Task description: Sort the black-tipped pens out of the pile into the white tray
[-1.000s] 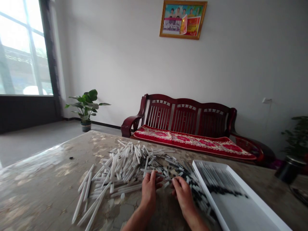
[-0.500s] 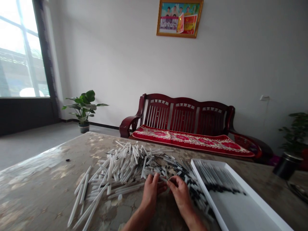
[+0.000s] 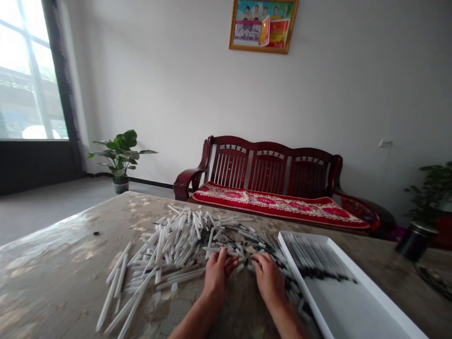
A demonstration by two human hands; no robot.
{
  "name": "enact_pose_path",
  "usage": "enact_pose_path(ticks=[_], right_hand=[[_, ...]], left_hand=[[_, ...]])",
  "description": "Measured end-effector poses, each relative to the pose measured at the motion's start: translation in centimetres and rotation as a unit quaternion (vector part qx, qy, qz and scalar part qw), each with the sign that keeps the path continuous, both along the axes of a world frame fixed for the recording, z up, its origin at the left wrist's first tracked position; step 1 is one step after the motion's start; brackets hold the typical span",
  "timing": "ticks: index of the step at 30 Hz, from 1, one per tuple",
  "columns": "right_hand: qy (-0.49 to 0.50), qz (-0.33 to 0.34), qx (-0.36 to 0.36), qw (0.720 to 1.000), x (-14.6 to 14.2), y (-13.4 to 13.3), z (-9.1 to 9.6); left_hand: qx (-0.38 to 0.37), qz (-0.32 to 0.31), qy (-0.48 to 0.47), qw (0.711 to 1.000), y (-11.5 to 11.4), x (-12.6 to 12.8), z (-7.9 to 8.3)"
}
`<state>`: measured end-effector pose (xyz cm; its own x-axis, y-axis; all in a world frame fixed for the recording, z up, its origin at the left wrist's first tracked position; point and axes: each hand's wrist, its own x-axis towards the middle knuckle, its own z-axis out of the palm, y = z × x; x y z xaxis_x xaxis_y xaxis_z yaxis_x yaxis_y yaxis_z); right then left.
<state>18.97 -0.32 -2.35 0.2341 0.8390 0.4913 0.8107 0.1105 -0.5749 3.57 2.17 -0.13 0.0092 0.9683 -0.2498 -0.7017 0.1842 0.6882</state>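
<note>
A heap of white pen tubes [image 3: 176, 242] lies spread over the marbled table [image 3: 63, 263]. Thin black-tipped refills [image 3: 263, 245] are mixed into its right side. My left hand [image 3: 216, 272] rests on the near edge of the heap, fingers curled down among the tubes and thumb pointing right. A little to its right, my right hand [image 3: 269, 278] is knuckles up with its fingers bent into the refills. What either hand grips is hidden by the fingers.
A white tray [image 3: 353, 310] with a row of dark-tipped refills [image 3: 314, 263] sits at the right of the table. Loose tubes [image 3: 120, 292] trail off to the near left. Beyond the table stand a red wooden bench [image 3: 275, 188] and potted plants [image 3: 122, 157].
Half a second ago both hands were raised slightly and pinched together over one piece. Now they have moved apart and lowered onto the pile. The view has shifted slightly.
</note>
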Motion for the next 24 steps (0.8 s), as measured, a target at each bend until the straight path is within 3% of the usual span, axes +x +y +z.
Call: enact_pose_path(ticks=[7,24], right_hand=[[-0.209,-0.034,-0.036,0.977,-2.2,0.0,1.4],[-0.264,-0.047,-0.063,0.961,-3.4,-0.2,1.5]], left_hand=[[0.004,-0.002,0.000,1.000,0.3,0.1,-0.5],[0.021,-0.019,0.032,0.999,0.4,0.1,-1.1]])
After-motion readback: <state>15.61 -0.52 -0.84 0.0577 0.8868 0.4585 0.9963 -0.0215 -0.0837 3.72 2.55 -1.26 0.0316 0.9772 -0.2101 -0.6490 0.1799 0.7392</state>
